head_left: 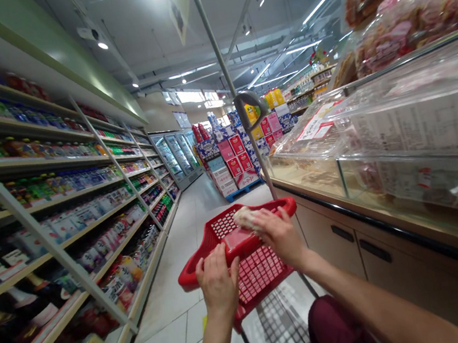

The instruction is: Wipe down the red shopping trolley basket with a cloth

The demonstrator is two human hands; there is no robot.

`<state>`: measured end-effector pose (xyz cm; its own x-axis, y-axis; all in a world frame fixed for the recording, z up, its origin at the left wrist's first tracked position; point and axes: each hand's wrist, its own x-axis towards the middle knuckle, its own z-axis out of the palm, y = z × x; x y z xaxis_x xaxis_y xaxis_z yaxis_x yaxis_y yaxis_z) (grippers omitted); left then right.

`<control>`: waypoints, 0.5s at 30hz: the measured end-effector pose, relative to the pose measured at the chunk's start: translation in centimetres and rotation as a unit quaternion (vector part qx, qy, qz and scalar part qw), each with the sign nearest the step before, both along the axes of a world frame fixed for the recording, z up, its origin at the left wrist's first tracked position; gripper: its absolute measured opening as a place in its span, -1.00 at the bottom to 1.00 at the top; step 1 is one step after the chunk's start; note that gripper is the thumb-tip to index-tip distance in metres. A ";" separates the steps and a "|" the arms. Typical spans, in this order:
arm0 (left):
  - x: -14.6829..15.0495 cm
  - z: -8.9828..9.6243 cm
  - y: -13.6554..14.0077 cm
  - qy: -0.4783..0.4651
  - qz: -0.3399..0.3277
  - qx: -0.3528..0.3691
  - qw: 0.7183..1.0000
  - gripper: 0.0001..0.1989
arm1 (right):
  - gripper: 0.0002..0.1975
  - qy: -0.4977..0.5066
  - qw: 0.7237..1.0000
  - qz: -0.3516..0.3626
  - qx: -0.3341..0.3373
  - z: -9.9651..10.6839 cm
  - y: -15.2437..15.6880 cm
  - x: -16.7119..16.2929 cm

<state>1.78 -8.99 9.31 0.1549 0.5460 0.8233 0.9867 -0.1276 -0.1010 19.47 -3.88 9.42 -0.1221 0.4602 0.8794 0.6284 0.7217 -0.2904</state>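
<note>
A red plastic shopping cart point(267, 275) with a mesh basket stands right in front of me. My left hand point(217, 277) is closed over the near handle bar, left of its middle. My right hand point(280, 237) rests at the right part of the same bar. Its fingers are closed on a small pale, crumpled item point(244, 216) that sticks out to the left over the basket; its kind I cannot make out. A grey pole point(212, 41) with a dark grip point(251, 111) rises beyond the cart's right side.
Shelves point(51, 199) of bottles and packets line the left. At right, a counter point(343, 234) with black handles carries clear bins point(410, 108) of packaged food. Stacked boxes point(238, 161) stand on a blue pallet point(244, 191) ahead. Glass-door coolers point(176, 153) lie beyond the tiled aisle point(172, 279).
</note>
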 end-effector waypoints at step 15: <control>0.1 0.0 0.0 0.016 0.008 0.007 1.000 -0.64 | -0.70 0.050 0.996 -0.056 -0.052 -0.1 0.8 1.2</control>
